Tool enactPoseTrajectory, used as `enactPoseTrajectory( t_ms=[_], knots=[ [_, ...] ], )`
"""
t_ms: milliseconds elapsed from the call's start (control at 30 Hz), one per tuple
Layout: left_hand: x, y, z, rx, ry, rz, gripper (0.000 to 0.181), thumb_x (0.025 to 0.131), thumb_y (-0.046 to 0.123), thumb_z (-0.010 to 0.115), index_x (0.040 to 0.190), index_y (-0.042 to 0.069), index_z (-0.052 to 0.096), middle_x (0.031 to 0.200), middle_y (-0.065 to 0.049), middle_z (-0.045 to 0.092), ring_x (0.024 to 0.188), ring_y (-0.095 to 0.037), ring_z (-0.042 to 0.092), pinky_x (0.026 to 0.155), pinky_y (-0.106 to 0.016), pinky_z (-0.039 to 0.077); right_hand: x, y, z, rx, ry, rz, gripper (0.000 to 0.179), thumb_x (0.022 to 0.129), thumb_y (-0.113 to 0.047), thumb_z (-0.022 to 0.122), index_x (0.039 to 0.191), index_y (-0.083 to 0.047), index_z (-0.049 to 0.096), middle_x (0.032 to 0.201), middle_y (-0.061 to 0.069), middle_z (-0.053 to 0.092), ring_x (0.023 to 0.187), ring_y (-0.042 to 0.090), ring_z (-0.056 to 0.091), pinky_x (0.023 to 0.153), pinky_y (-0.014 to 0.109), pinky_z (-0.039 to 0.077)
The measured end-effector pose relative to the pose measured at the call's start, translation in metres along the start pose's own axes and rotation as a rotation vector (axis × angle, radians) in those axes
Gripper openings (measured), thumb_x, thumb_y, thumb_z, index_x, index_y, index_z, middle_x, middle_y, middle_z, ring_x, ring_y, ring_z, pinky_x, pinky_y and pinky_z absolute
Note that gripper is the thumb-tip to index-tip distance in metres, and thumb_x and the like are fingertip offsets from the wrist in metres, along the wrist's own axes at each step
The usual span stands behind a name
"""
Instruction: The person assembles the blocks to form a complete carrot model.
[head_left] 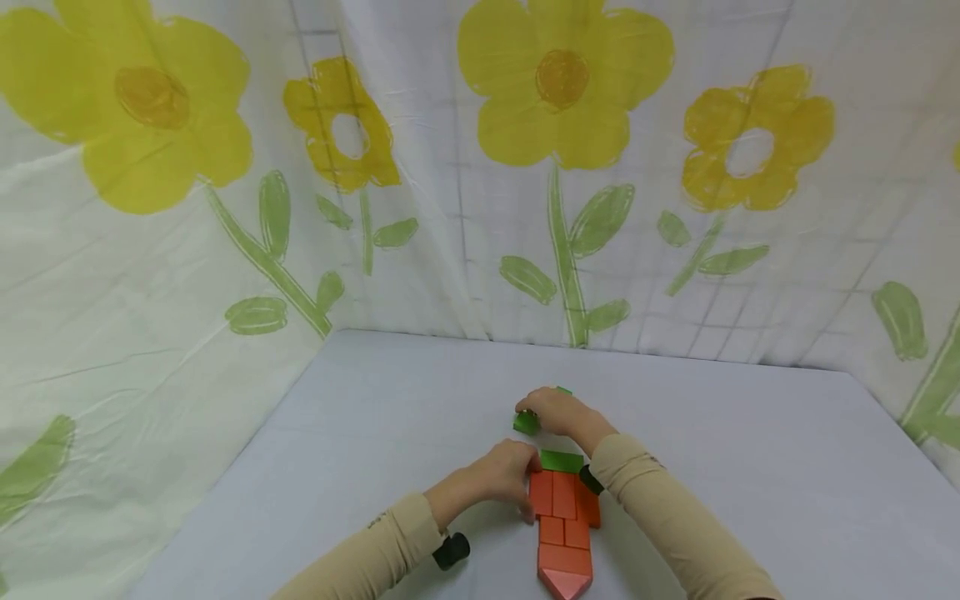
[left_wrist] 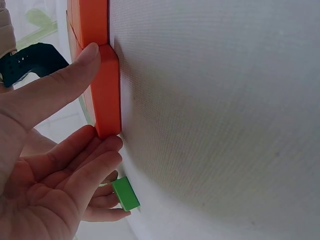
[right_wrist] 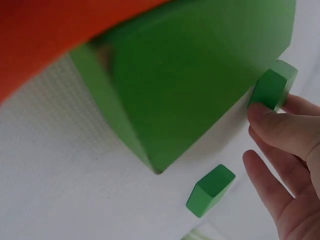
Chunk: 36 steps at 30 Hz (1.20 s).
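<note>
Orange blocks (head_left: 564, 497) lie flat together in a column, with a pointed block (head_left: 566, 583) at the near end and a green block (head_left: 562, 461) across the far end. My left hand (head_left: 504, 477) is at the column's left side. In the left wrist view its thumb and fingertips span an outer orange block (left_wrist: 106, 95), one at each end. Beyond the column, my right hand (head_left: 558, 412) pinches a small green block (right_wrist: 270, 90) between thumb and fingers. Another loose green block (right_wrist: 212, 190) lies close by on the table.
A pale table (head_left: 390, 392) carries the blocks. Behind it hangs a white curtain (head_left: 427, 250) painted with yellow flowers. Black devices (head_left: 452, 551) are strapped at both wrists, and the right sleeve (head_left: 675, 517) passes close beside the column.
</note>
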<state>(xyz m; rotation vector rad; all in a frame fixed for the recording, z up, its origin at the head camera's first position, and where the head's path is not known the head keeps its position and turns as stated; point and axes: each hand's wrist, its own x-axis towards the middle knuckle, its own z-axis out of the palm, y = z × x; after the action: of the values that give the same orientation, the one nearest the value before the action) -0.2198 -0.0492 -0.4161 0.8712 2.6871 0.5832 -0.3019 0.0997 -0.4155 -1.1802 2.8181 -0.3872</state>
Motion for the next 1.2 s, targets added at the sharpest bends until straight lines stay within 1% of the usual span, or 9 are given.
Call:
enactPoseTrajectory(
  t_ms=[100,200,300,467,633,833,933,1200],
  knots=[
    [0.0,0.0,0.0,-0.004,0.002,0.006,0.048,0.06,0.016,0.094,0.096,0.005,0.065,0.081,0.005,0.058,0.072,-0.004,0.049,0.067,-0.018,0.045,-0.001,0.002,0.001,-0.023,0.016,-0.041,0.037,0.079,0.02,0.054,0.107,0.003,0.071,0.104,0.014,0.069,0.097,0.027,0.064,0.085,0.037,0.051],
    [0.0,0.0,0.0,-0.001,0.007,0.011,0.048,0.06,0.016,0.094,0.096,0.005,0.065,0.082,0.005,0.058,0.072,-0.004,0.048,0.067,-0.017,0.045,-0.003,0.003,0.0,-0.021,0.012,-0.072,0.037,0.077,0.02,0.056,0.106,0.003,0.071,0.102,0.014,0.07,0.094,0.025,0.065,0.083,0.035,0.051],
    [-0.002,0.001,-0.001,0.0,0.011,0.011,0.049,0.06,0.016,0.094,0.097,0.004,0.064,0.082,0.004,0.058,0.072,-0.004,0.048,0.068,-0.017,0.044,-0.006,0.005,0.0,-0.021,-0.002,-0.1,0.035,0.077,0.019,0.058,0.106,0.003,0.071,0.101,0.013,0.07,0.093,0.024,0.065,0.082,0.034,0.051],
    [-0.004,0.002,-0.003,-0.024,0.009,-0.003,0.05,0.06,0.015,0.094,0.099,0.003,0.064,0.085,0.003,0.06,0.073,-0.004,0.048,0.067,-0.018,0.045,-0.012,0.006,-0.002,0.003,-0.024,-0.126,0.034,0.08,0.018,0.056,0.106,0.004,0.071,0.102,0.013,0.07,0.091,0.023,0.064,0.08,0.031,0.052],
    [-0.005,0.001,-0.004,-0.022,0.011,0.002,0.05,0.061,0.014,0.093,0.099,0.003,0.064,0.085,0.003,0.059,0.074,-0.006,0.048,0.068,-0.019,0.045,-0.016,0.004,-0.004,0.014,-0.036,-0.136,0.031,0.082,0.017,0.056,0.106,0.004,0.071,0.1,0.013,0.07,0.089,0.023,0.065,0.078,0.03,0.053],
    [-0.004,0.0,-0.003,-0.009,0.008,0.016,0.05,0.061,0.016,0.094,0.1,0.003,0.064,0.086,0.003,0.06,0.077,-0.005,0.049,0.071,-0.019,0.045,-0.019,0.002,-0.006,0.007,-0.08,-0.113,0.027,0.083,0.014,0.061,0.106,0.003,0.071,0.099,0.012,0.07,0.087,0.022,0.065,0.078,0.031,0.053],
    [-0.004,0.0,-0.002,-0.015,0.006,0.015,0.051,0.061,0.016,0.094,0.101,0.003,0.064,0.086,0.003,0.059,0.076,-0.005,0.048,0.07,-0.019,0.045,-0.021,0.0,-0.007,0.0,-0.094,-0.102,0.026,0.083,0.013,0.063,0.106,0.002,0.071,0.097,0.01,0.07,0.087,0.021,0.065,0.078,0.031,0.053],
    [-0.004,0.001,-0.002,-0.011,0.013,0.007,0.049,0.06,0.015,0.094,0.098,0.004,0.064,0.084,0.004,0.058,0.074,-0.005,0.047,0.068,-0.019,0.044,-0.025,0.003,-0.009,-0.003,-0.074,-0.122,0.021,0.081,0.007,0.072,0.1,0.0,0.072,0.087,0.005,0.068,0.077,0.015,0.06,0.072,0.027,0.051]
  ],
)
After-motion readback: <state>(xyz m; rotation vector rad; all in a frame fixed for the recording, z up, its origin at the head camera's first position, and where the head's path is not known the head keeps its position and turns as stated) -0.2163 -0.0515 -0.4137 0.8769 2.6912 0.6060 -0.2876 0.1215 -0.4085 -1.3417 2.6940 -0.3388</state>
